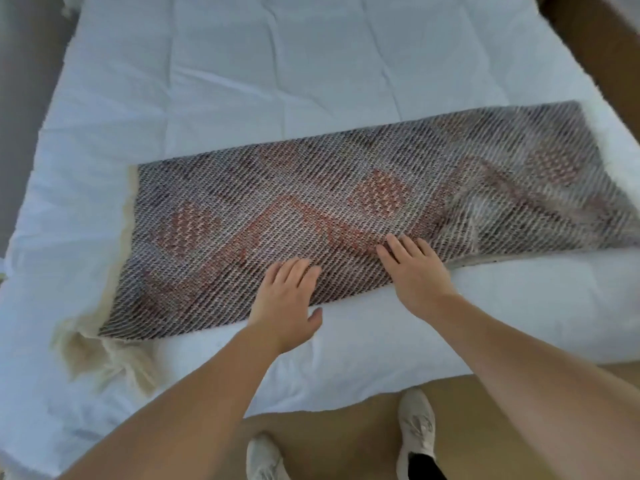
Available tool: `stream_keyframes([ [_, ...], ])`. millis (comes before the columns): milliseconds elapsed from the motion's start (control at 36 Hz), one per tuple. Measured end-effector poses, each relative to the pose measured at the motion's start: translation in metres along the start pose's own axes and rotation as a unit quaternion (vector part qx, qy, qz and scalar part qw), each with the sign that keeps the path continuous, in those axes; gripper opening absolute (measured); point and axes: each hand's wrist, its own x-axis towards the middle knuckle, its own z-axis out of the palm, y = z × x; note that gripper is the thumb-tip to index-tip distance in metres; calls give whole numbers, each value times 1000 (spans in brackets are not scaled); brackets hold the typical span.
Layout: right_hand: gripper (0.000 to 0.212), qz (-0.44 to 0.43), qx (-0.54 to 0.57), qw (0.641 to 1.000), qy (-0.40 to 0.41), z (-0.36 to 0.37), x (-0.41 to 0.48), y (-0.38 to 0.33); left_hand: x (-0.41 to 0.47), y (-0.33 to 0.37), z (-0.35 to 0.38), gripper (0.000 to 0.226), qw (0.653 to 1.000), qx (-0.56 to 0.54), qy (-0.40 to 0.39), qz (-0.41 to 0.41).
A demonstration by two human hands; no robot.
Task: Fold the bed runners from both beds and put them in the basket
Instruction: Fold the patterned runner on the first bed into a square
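A woven grey bed runner (329, 209) with reddish patches lies across the foot of the white bed (242, 81), folded into a long band. Its cream fringe (104, 348) spreads out at the left end. My left hand (287, 299) rests flat on the runner's near edge, fingers apart. My right hand (412, 268) lies flat on the cloth a little to the right, fingers spread. Neither hand grips anything. The runner's right end looks blurred and slightly lifted near the bed's right side. No basket is in view.
The white duvet covers the whole bed and hangs over the near edge. Brown floor (346, 441) shows below, with my two white shoes (415, 431) close to the bed. More floor runs along the bed's right side at the top right.
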Motion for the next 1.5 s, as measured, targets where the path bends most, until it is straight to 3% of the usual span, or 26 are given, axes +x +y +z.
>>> stream_keyframes([
  [194, 60, 77, 30, 996, 18, 34, -24, 114, 73, 100, -4, 69, 999, 12, 3, 30],
  [278, 65, 98, 59, 993, 42, 54, -32, 154, 98, 135, -1, 71, 1000, 23, -10, 16],
  [417, 72, 103, 34, 994, 3, 85, -45, 203, 128, 180, 1, 73, 998, 57, -26, -24],
  [611, 62, 89, 17, 996, -15, 95, -38, 267, 154, 200, -3, 67, 993, 49, -85, -68],
  [833, 54, 38, 6, 997, -71, 99, -70, 331, 148, 206, -7, 71, 989, 62, -122, -64],
  [944, 64, 36, 54, 994, -86, 106, -82, 334, 147, 228, -7, 74, 989, 60, -129, -43],
  [1111, 59, 70, 105, 991, -54, 104, -76, 341, 183, 282, -6, 68, 997, -17, -77, 13],
  [1278, 60, 2, 96, 995, -20, 108, -35, 352, 240, 334, -4, 60, 998, -31, -50, -4],
  [1500, 62, 93, 99, 989, -65, 160, -45, 473, 295, 405, 1, 63, 998, -18, -63, -11],
])
